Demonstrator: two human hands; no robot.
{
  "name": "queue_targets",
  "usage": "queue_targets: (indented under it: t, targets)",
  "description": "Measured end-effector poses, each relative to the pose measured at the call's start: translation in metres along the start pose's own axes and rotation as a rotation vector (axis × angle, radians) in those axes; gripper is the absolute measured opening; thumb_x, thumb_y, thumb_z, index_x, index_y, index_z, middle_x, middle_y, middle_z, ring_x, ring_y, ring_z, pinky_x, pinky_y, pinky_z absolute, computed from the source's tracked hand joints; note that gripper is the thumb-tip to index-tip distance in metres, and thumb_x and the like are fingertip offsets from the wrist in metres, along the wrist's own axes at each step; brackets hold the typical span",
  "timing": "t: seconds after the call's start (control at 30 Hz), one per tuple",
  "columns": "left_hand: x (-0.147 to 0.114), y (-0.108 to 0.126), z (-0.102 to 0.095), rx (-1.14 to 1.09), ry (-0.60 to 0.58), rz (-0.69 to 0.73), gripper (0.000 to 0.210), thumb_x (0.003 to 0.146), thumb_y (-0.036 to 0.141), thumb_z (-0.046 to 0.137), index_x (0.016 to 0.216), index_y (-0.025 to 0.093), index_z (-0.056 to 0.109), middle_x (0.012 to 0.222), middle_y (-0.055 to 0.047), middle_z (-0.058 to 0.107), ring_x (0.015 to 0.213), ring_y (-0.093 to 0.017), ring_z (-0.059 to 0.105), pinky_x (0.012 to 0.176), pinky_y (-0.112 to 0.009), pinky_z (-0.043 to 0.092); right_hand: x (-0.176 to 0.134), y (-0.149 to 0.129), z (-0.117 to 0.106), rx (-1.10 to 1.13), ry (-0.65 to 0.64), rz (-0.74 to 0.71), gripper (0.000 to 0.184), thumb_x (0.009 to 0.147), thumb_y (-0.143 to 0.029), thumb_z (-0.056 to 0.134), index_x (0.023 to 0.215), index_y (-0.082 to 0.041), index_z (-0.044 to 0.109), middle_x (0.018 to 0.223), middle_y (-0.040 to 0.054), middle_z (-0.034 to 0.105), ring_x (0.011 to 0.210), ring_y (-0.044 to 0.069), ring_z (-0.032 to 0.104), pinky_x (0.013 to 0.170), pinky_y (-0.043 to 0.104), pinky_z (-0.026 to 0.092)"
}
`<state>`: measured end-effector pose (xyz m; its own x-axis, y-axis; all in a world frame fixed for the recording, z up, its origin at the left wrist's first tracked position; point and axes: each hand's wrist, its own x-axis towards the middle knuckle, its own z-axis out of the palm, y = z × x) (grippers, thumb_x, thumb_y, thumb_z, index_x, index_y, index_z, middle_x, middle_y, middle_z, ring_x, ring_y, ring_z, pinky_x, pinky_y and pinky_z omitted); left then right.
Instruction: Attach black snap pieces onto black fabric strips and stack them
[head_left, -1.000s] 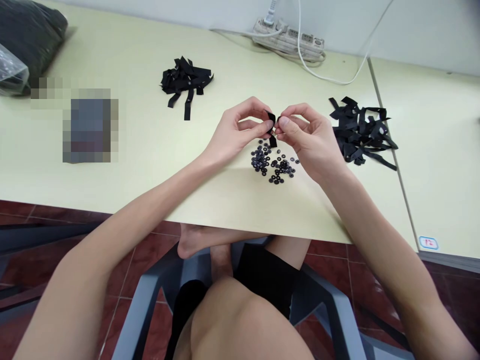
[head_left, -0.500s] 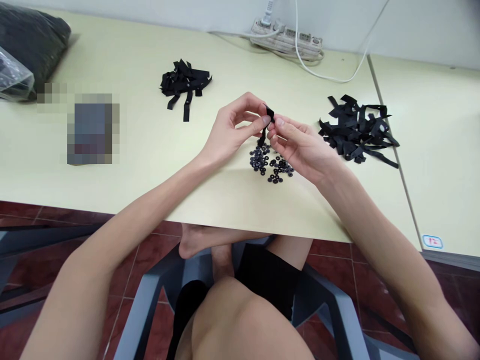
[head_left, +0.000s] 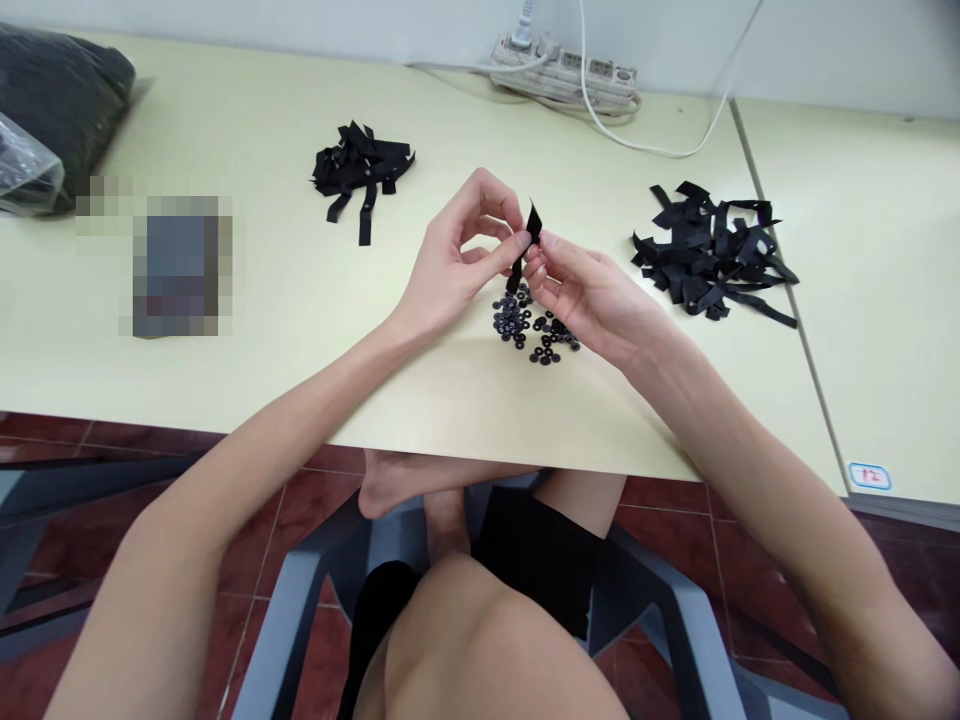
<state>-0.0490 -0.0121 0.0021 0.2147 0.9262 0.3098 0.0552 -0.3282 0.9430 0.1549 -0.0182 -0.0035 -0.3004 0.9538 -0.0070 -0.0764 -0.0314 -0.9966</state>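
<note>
A short black ribbon strip (head_left: pixel 515 275) is pinched between the fingertips of my left hand (head_left: pixel 463 240) and my right hand (head_left: pixel 592 290), held above the table. One end of the strip points up and the other hangs down. Whether a small part sits between the fingertips is hidden. Just below my hands lie small round black snap buttons (head_left: pixel 511 320) in loose clusters, partly covered by my right hand. A pile of black ribbon strips (head_left: pixel 709 255) lies to the right, and a smaller pile (head_left: pixel 364 165) lies to the left, farther back.
A power strip (head_left: pixel 566 75) with white cables lies along the wall. At the left are a dark plastic bag (head_left: pixel 60 120) and a blurred-out object (head_left: pixel 180 265). A seam (head_left: pixel 787 290) divides the tabletops on the right. The table's front edge runs above my legs.
The upper end of the ribbon strip now stands more upright between my fingers, and my right fingertips have shifted slightly. The whole view has moved a little; the piles look the same.
</note>
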Motion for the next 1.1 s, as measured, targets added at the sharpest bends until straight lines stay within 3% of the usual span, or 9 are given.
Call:
queue_targets:
  t: [0.37, 0.8, 1.1]
  targets:
    - [-0.001, 0.001, -0.003, 0.054, -0.019, 0.011, 0.011, 0.104, 0.038, 0.084, 0.108, 0.029, 0.080, 0.125, -0.005, 0.077, 0.126, -0.024, 0.075, 0.090, -0.030, 0.064, 0.001, -0.003, 0.000, -0.099, -0.002, -0.023, 0.052, 0.091, -0.081, 0.084, 0.098, -0.030, 0.076, 0.102, 0.0060, 0.079, 0.114, 0.024, 0.079, 0.097, 0.038, 0.072]
    - [0.000, 0.004, -0.006, 0.075, -0.068, 0.038, 0.019, 0.101, 0.041, 0.087, 0.115, 0.029, 0.083, 0.133, -0.006, 0.077, 0.123, -0.024, 0.075, 0.087, -0.028, 0.064, -0.001, -0.005, -0.002, -0.111, -0.005, -0.026, 0.053, 0.091, -0.082, 0.084, 0.094, -0.030, 0.073, 0.094, 0.0037, 0.075, 0.104, 0.024, 0.076, 0.094, 0.041, 0.070]
    - [0.003, -0.002, -0.008, 0.219, -0.077, 0.166, 0.025, 0.105, 0.048, 0.081, 0.120, 0.029, 0.085, 0.131, -0.007, 0.078, 0.117, -0.021, 0.077, 0.078, -0.025, 0.062, -0.005, -0.012, 0.003, 0.037, 0.022, 0.007, 0.041, 0.095, -0.064, 0.089, 0.090, -0.026, 0.074, 0.094, 0.0036, 0.073, 0.096, 0.020, 0.072, 0.087, 0.035, 0.066]
